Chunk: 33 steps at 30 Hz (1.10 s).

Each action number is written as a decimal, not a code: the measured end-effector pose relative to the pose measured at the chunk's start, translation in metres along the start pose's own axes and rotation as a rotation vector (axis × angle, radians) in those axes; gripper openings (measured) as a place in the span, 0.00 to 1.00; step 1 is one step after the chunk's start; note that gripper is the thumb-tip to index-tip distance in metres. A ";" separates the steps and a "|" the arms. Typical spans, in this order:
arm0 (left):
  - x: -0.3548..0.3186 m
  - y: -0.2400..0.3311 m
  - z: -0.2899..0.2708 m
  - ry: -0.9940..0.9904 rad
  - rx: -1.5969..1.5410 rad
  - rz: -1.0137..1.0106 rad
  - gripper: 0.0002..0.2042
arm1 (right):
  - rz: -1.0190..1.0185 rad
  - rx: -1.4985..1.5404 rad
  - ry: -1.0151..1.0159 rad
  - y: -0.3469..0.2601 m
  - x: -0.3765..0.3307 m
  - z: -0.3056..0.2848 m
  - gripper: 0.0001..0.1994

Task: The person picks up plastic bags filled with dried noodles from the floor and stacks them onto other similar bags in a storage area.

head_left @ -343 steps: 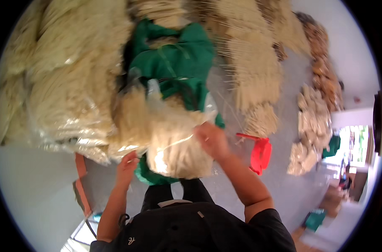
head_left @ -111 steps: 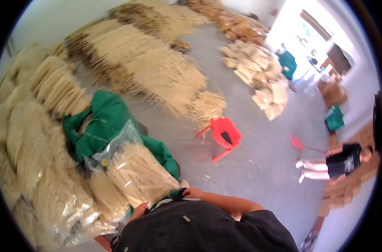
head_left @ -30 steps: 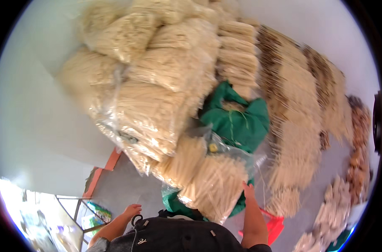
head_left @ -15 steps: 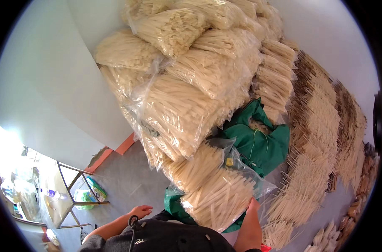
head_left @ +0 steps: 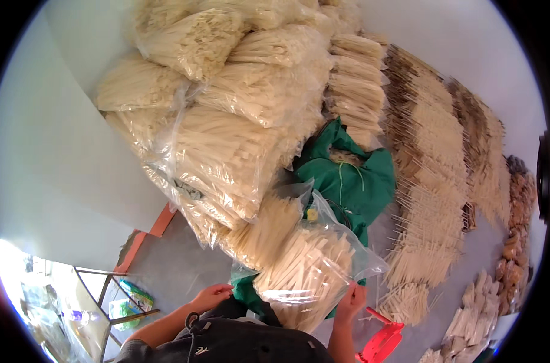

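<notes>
A clear plastic bag [head_left: 364, 261] lies in front of my body, full of pale, flat, noodle-like strips [head_left: 308, 257]. At its right edge, my right hand [head_left: 351, 300] pinches the plastic with thumb and fingers. My left hand [head_left: 212, 296] is on the other side, its fingers drawn together beside the dark green cloth [head_left: 246, 291]; whatever is between the fingertips is too small to tell. A glossy film stretches over the strips at the near side. Just beyond the bag is a bulging green sack [head_left: 353, 190] with a pale string on it.
Filled clear bags [head_left: 217, 157] are piled high against the wall. To the right, pale strips with brown ends are stacked in long rows [head_left: 435, 163]. A red plastic object [head_left: 381, 342] is by my right forearm. A metal-framed rack [head_left: 108, 296] stands at left.
My left hand has come in toward the bag and its fingers have closed. My right hand has turned upward at the bag's edge. The view has shifted, showing more of the red object.
</notes>
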<state>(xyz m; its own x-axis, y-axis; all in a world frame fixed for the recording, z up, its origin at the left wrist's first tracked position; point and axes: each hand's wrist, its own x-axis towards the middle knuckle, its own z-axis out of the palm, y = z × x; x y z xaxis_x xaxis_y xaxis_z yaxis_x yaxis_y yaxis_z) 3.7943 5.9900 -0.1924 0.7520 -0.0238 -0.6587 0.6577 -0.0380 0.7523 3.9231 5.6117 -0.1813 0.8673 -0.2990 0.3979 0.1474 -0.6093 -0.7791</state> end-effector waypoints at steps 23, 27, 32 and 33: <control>0.101 0.093 -0.012 -0.929 -0.224 0.106 0.37 | -0.607 -0.395 0.217 -0.380 0.017 -0.077 0.07; 0.126 0.096 -0.035 -0.947 -0.653 -0.229 0.38 | -0.312 0.114 0.751 -0.407 0.028 -0.054 0.06; 0.098 0.118 0.005 -1.046 -0.802 0.006 0.31 | -0.330 0.026 0.320 -0.461 0.025 -0.033 0.07; 0.093 0.120 0.011 -1.080 -0.799 0.015 0.31 | -0.483 -0.073 0.185 -0.470 0.027 -0.032 0.07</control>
<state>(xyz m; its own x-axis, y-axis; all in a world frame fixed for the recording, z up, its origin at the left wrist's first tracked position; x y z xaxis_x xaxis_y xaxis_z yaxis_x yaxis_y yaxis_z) 3.9425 5.9726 -0.1632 0.5927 -0.8037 -0.0524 0.7730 0.5494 0.3172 3.8620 5.8669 0.2112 0.6091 -0.0921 0.7877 0.4708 -0.7573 -0.4526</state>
